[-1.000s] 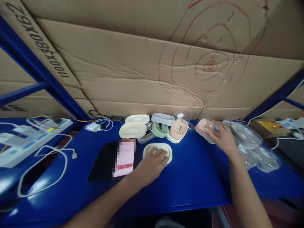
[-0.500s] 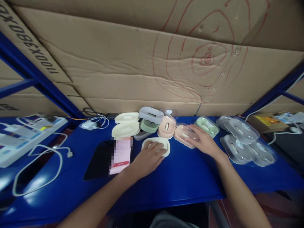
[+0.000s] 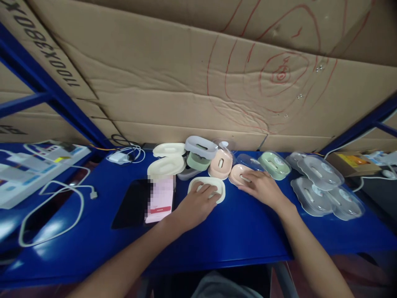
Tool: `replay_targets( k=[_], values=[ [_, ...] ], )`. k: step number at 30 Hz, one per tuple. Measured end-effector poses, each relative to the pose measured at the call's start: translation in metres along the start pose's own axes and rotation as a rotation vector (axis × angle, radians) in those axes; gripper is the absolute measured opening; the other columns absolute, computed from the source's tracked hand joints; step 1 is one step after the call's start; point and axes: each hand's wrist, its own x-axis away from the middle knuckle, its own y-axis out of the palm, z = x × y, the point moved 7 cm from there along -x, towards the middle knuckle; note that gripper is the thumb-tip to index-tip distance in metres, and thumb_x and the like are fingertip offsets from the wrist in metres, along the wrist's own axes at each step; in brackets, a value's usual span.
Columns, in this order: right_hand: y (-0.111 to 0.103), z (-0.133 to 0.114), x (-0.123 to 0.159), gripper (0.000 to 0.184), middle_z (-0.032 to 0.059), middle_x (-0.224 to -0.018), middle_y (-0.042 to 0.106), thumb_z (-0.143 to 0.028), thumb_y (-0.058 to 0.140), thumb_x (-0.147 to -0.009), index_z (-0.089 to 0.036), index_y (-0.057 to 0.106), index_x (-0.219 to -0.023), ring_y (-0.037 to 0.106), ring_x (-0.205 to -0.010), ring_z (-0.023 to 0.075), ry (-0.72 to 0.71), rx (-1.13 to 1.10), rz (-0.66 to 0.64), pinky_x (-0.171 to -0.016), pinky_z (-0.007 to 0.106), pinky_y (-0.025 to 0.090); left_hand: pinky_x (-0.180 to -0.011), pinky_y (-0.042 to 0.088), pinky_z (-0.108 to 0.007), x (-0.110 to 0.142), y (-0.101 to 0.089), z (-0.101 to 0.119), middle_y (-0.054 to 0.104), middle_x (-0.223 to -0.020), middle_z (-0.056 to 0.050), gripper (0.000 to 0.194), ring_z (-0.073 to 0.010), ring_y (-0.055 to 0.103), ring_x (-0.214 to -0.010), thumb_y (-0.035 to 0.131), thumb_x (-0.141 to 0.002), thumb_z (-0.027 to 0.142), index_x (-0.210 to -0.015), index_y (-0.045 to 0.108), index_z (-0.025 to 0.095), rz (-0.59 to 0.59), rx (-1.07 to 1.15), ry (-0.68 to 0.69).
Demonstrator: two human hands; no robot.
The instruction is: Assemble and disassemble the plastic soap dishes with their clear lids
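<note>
My left hand [image 3: 198, 203] lies over a white oval soap dish [image 3: 221, 191], its fingers curled down into the dish. My right hand [image 3: 263, 186] has its thumb and fingers on a peach soap dish [image 3: 236, 175] with a slot in the middle. A transparent lid [image 3: 250, 161] lies just behind that dish, off it. Another peach dish [image 3: 220, 165] stands to its left, with a transparent cover [image 3: 225, 145] behind. A lidded green soap box [image 3: 274, 165] is to the right of the peach dish. The undersides of my fingers are hidden.
Cream dishes [image 3: 166, 167] and a grey dish [image 3: 201, 147] stacked on a green one [image 3: 198, 161] stand at the back. Several lidded grey boxes [image 3: 313, 196] pile at the right. A phone [image 3: 159, 203], a power strip [image 3: 46, 176] and white cables [image 3: 82, 203] lie left. Cardboard [image 3: 155, 82] walls the back.
The transparent lid has come off the peach dish and now lies behind it. My right hand has shifted down onto the dish. The left hand stays on the white dish; the view shifted slightly.
</note>
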Motion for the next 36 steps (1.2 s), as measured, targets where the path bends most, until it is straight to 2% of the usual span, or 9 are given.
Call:
replay_targets(
  k=[5, 10, 15, 18, 21, 25, 28, 33, 36],
  values=[
    [0.008, -0.005, -0.001, 0.035, 0.0101, -0.127, 0.080, -0.045, 0.052, -0.111, -0.024, 0.075, -0.126, 0.074, -0.121, 0.0311, -0.017, -0.011, -0.015, -0.100, 0.048, 0.054, -0.111, 0.039, -0.050, -0.001, -0.001, 0.000, 0.070, -0.128, -0.008, 0.023, -0.0281, 0.063, -0.124, 0.058, -0.108, 0.023, -0.130, 0.066, 0.022, -0.007, 0.007, -0.001],
    [-0.009, 0.008, -0.005, 0.038, 0.0073, -0.132, 0.078, -0.039, 0.040, -0.114, -0.028, 0.074, -0.129, 0.072, -0.123, 0.0277, 0.010, -0.072, 0.071, -0.104, 0.048, 0.052, -0.109, 0.040, -0.049, 0.000, -0.003, 0.001, 0.070, -0.129, -0.010, 0.022, -0.0282, 0.062, -0.124, 0.057, -0.109, 0.025, -0.129, 0.066, 0.021, -0.008, 0.011, 0.010],
    [-0.034, 0.078, 0.017, 0.047, 0.0160, -0.148, 0.066, -0.052, 0.050, -0.107, -0.023, 0.069, -0.139, 0.061, -0.137, 0.0378, 0.348, 0.031, 0.400, -0.113, 0.060, 0.047, -0.110, 0.039, -0.048, 0.000, -0.003, 0.000, 0.069, -0.131, -0.009, 0.021, -0.0278, 0.062, -0.123, 0.059, -0.108, 0.025, -0.127, 0.066, 0.022, 0.001, 0.007, 0.009],
    [-0.026, 0.118, 0.032, 0.062, 0.0230, -0.151, 0.062, -0.062, 0.059, -0.098, -0.018, 0.067, -0.141, 0.058, -0.137, 0.0475, 0.552, 0.118, 0.387, -0.109, 0.070, 0.046, -0.109, 0.040, -0.048, 0.000, -0.003, 0.001, 0.069, -0.132, -0.009, 0.020, -0.0279, 0.062, -0.123, 0.059, -0.108, 0.025, -0.127, 0.066, 0.021, 0.002, 0.002, 0.016],
    [-0.019, 0.135, 0.034, 0.056, 0.0197, -0.136, 0.072, -0.061, 0.054, -0.100, -0.019, 0.071, -0.134, 0.066, -0.127, 0.0411, 0.570, 0.059, 0.379, -0.107, 0.061, 0.051, -0.109, 0.040, -0.047, 0.000, -0.003, 0.002, 0.069, -0.132, -0.009, 0.021, -0.0277, 0.062, -0.124, 0.059, -0.108, 0.024, -0.127, 0.067, 0.021, 0.010, -0.006, 0.018],
    [-0.026, 0.136, 0.031, 0.056, 0.0187, -0.137, 0.073, -0.055, 0.043, -0.107, -0.017, 0.064, -0.142, 0.068, -0.126, 0.0332, 0.574, 0.042, 0.447, -0.107, 0.050, 0.053, -0.108, 0.040, -0.047, -0.001, -0.005, 0.003, 0.070, -0.131, -0.008, 0.020, -0.0272, 0.062, -0.123, 0.060, -0.108, 0.024, -0.126, 0.067, 0.021, 0.011, -0.016, 0.024],
    [-0.033, 0.131, 0.030, 0.051, 0.0198, -0.151, 0.063, -0.047, 0.043, -0.106, -0.018, 0.061, -0.143, 0.057, -0.141, 0.0365, 0.590, 0.089, 0.472, -0.115, 0.059, 0.043, -0.108, 0.040, -0.047, -0.001, -0.005, 0.003, 0.070, -0.130, -0.008, 0.019, -0.0270, 0.062, -0.122, 0.060, -0.108, 0.025, -0.125, 0.067, 0.021, 0.011, -0.019, 0.025],
    [-0.014, 0.113, 0.023, 0.037, 0.0152, -0.123, 0.077, -0.042, 0.051, -0.102, -0.020, 0.071, -0.125, 0.069, -0.118, 0.0332, 0.534, 0.100, 0.300, -0.104, 0.049, 0.050, -0.107, 0.039, -0.047, 0.000, -0.004, 0.003, 0.070, -0.129, -0.008, 0.020, -0.0272, 0.062, -0.122, 0.058, -0.109, 0.024, -0.127, 0.066, 0.021, 0.001, -0.015, 0.029],
    [0.003, 0.103, 0.020, 0.038, 0.0174, -0.127, 0.077, -0.044, 0.059, -0.099, -0.020, 0.073, -0.125, 0.069, -0.118, 0.0355, 0.511, 0.111, 0.213, -0.104, 0.051, 0.048, -0.107, 0.039, -0.046, 0.000, -0.002, 0.003, 0.070, -0.128, -0.008, 0.022, -0.0269, 0.062, -0.123, 0.057, -0.109, 0.023, -0.130, 0.064, 0.020, -0.017, -0.006, 0.038]
  ],
)
